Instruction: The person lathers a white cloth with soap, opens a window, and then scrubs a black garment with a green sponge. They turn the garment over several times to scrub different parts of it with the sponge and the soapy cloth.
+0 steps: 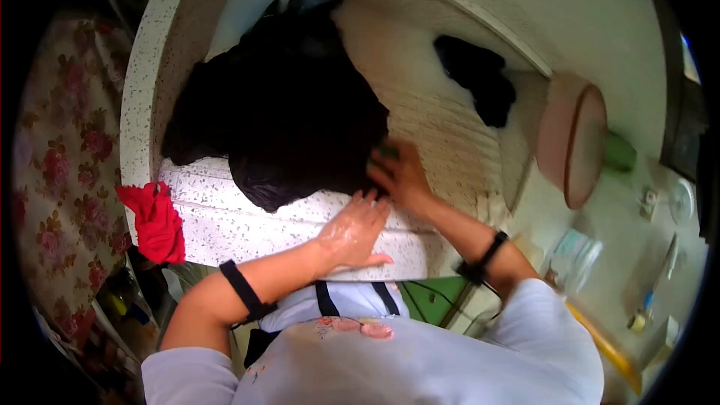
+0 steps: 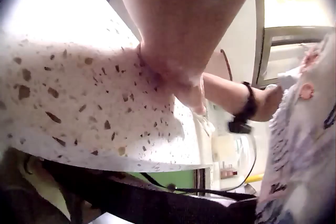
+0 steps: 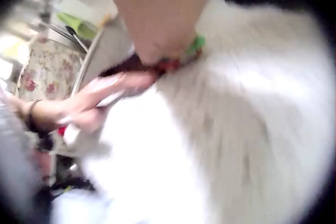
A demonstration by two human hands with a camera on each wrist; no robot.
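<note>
A large black garment (image 1: 285,105) lies spread over a speckled stone sink (image 1: 142,105). My right hand (image 1: 403,180) curls round a small green-and-red tool (image 3: 197,44) at the garment's right edge, beside the ribbed washboard slope (image 1: 450,142). Blur hides the tool's exact kind. With fingers straight and skin wet, my left hand (image 1: 355,231) lies on the front ledge, its fingertips at the black cloth close to the right hand. Farther up the slope sits a smaller black cloth (image 1: 476,79).
A red cloth (image 1: 156,223) hangs over the sink's front left corner. To the right a pink basin (image 1: 570,139) leans on its side, with a clear plastic container (image 1: 576,259) nearer me. A floral curtain (image 1: 71,172) hangs at the left.
</note>
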